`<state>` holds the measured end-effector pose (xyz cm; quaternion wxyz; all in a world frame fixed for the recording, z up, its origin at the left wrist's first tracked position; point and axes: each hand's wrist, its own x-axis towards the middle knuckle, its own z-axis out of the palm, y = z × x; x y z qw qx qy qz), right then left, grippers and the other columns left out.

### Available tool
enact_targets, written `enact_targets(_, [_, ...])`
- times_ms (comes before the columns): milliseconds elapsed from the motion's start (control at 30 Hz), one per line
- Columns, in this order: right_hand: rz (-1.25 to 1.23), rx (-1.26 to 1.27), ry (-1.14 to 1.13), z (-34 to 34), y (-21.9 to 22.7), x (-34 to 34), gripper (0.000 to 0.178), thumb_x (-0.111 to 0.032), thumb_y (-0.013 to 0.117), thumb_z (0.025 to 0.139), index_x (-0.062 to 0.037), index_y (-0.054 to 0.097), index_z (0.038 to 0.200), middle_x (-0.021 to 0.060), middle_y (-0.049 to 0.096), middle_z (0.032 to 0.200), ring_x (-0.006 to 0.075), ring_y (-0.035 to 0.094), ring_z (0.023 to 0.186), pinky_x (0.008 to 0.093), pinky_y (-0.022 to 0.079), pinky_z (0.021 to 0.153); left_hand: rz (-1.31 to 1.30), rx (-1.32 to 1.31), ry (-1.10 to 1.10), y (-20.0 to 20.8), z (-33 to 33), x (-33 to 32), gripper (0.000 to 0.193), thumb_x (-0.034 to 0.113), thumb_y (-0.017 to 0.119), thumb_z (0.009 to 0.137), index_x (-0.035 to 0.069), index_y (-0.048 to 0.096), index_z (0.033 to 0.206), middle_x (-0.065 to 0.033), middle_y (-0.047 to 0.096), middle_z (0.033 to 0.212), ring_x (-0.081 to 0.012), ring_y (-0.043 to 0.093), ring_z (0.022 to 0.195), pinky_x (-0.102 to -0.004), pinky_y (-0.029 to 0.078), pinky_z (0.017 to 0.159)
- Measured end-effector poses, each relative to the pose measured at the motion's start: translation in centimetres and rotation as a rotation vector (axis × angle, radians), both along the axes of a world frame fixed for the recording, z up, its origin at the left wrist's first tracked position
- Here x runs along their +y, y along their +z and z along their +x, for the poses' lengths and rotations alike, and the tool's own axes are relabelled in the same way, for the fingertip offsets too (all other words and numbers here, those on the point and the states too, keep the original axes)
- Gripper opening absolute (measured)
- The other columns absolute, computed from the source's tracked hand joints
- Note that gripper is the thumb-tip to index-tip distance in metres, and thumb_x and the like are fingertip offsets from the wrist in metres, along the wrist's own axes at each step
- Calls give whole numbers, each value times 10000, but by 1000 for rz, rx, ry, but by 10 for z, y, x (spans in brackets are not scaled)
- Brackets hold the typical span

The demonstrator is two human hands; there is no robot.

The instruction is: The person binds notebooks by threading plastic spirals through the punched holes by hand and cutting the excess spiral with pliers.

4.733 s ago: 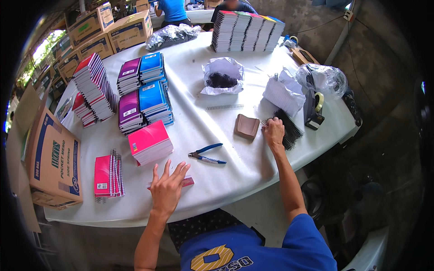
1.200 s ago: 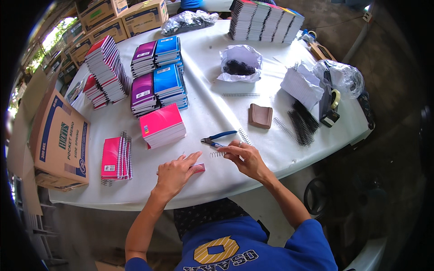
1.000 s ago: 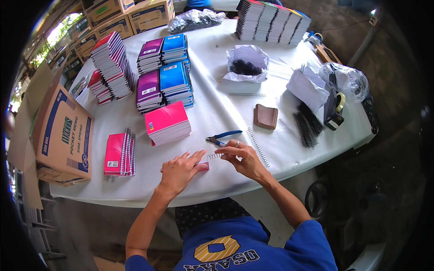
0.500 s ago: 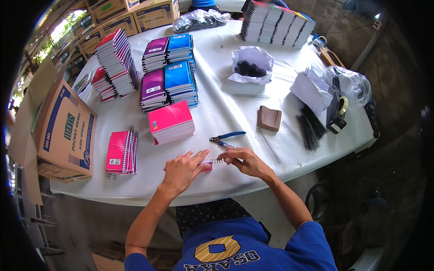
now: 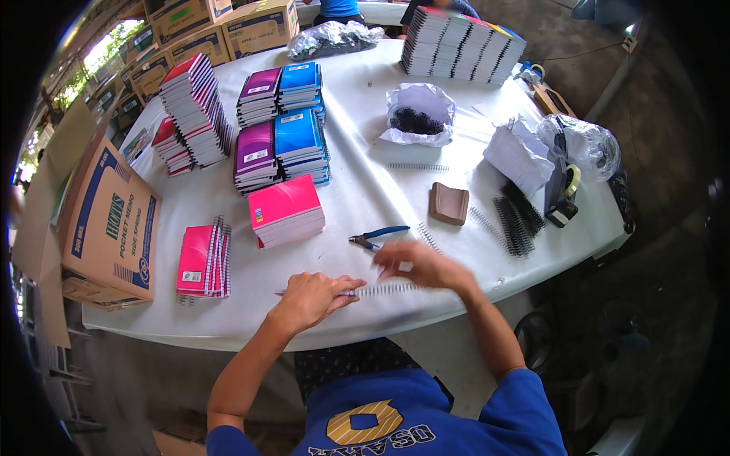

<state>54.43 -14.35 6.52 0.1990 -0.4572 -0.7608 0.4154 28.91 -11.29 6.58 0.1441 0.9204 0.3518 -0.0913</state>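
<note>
Near the front edge of the table, my left hand (image 5: 312, 298) is closed over a small notebook, which it mostly hides. A long wire spiral coil (image 5: 388, 289) runs rightward from my left fingers along the notebook's edge line. My right hand (image 5: 426, 266) is raised just above the coil's right part, its fingers curled and smeared by motion, so whether they touch the coil is unclear. Blue-handled pliers (image 5: 380, 232) lie just beyond my hands. To the left is a pile of spiral-bound pink notebooks (image 5: 199, 260); a stack of pink-covered pads (image 5: 287, 209) sits beyond my left hand.
Purple notebooks (image 5: 255, 152) and blue notebooks (image 5: 298, 135) stand in stacks farther back. Loose coils (image 5: 518, 228), a brown block (image 5: 449, 204) and a tape dispenser (image 5: 563, 209) lie right. A paper-lined heap of black coils (image 5: 417, 120) sits beyond; an open carton (image 5: 110, 220) stands left.
My right hand has moved slightly right and up, off the near end of the coil. More of the coil now shows, and the notebook's pink cover has gone from sight under my left hand.
</note>
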Motion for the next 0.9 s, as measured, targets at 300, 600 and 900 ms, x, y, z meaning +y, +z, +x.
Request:
enact_targets(300, [144,-532,-444,143,6,51,592,-257,887,640,-182,682,1190,144,606,1210,283,587,1107,384,453,1008,35,-230,-73,-1,-6,-14,570,509,574,901,308,472,1425,-1,705,1119,-268,685,962,-421,565,742])
enact_targets(600, [-138,119,333,28,4,50,540,-499,624,905,-80,671,1242,123,680,1189,260,611,1095,377,449,968,431,-433,55,-25,-23,-3,834,459,731,753,258,394,1489,-127,679,1142,-351,658,1034,-418,552,810])
enact_targets(900, [-149,230,379,23,-13,53,537,-486,625,907,-58,679,1226,140,691,1147,235,615,960,359,476,829,362,-288,81,-28,-22,-3,785,432,749,751,245,452,1454,-195,673,1116,-297,706,870,-375,564,705])
